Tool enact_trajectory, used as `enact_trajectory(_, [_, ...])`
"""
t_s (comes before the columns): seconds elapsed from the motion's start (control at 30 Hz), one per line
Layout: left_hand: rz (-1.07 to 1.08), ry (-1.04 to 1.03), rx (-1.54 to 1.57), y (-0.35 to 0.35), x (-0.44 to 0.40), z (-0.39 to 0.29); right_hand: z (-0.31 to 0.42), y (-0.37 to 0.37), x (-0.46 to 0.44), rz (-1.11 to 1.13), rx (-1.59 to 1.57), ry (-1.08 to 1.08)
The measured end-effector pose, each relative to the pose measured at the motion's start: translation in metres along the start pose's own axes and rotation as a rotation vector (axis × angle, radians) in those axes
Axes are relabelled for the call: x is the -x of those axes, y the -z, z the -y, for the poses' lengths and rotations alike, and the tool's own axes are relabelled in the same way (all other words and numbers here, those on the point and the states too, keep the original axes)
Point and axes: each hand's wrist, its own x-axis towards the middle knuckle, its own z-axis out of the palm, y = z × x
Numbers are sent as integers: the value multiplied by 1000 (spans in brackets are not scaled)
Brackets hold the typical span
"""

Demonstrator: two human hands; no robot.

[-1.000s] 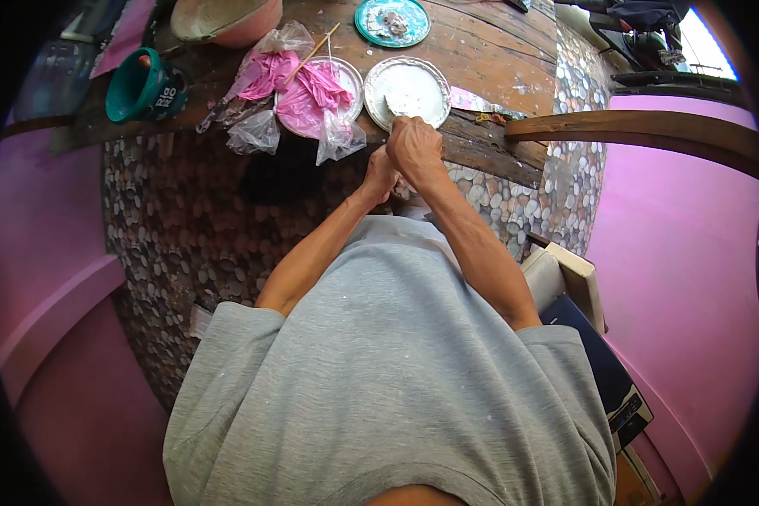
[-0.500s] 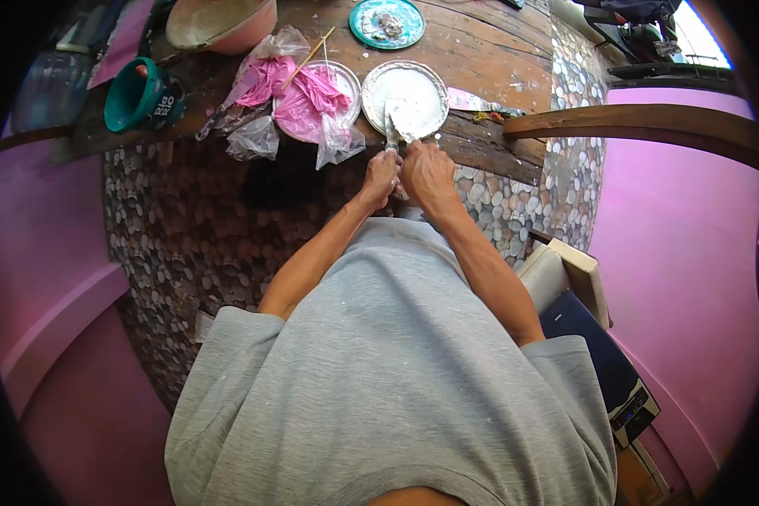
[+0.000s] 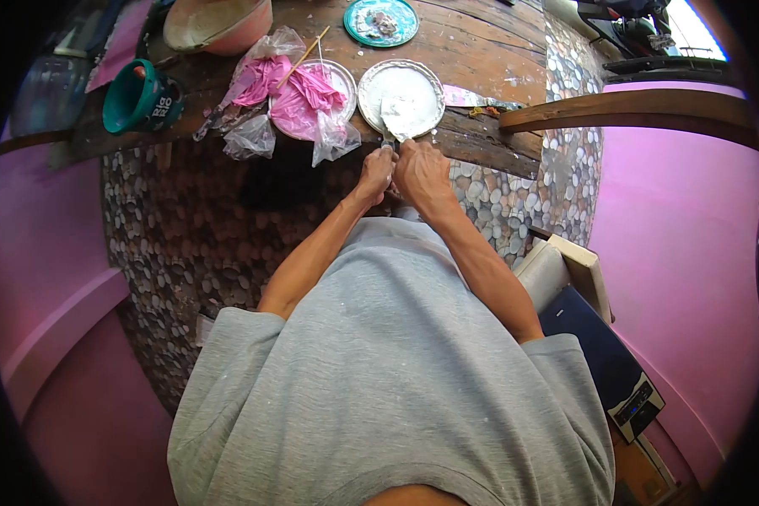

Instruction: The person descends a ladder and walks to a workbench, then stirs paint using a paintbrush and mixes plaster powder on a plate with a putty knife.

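A white round lid (image 3: 417, 88) with white paste in it lies near the table's front edge. My left hand (image 3: 376, 174) is wrapped round the handle of a putty knife (image 3: 387, 137), whose blade points away over the lid's near rim. Close beside it, my right hand (image 3: 422, 172) is closed, fingers curled toward the left hand. A paste-coated, flat piece (image 3: 403, 131) sticks out ahead of the right hand; its kind is hidden by paste. White paste (image 3: 393, 110) sits where the two tools come together.
Left of the lid, pink cloth or plastic (image 3: 308, 97) and clear bags lie on another white lid (image 3: 346, 84) with a thin stick (image 3: 305, 56). A teal lid (image 3: 359, 34), a green bucket (image 3: 126, 110) and a pink basin (image 3: 228, 29) stand around. A curved wooden piece (image 3: 616, 110) juts in at right.
The knife's blade now shows broader and whiter, turned flat beside the right hand's piece. Both hands stay close together near the lid's rim. The whole view has shifted slightly.
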Motion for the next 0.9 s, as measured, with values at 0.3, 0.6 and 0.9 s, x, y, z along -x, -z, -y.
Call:
enact_trajectory(0.3, [71, -92, 85, -1, 2, -2, 14, 2, 4, 43, 123, 0])
enact_trajectory(0.6, [91, -259, -269, 5, 8, 2, 14, -2, -4, 6, 172, 37])
enact_trajectory(0.9, [79, -50, 53, -3, 10, -2, 3, 5, -8, 19, 58, 42])
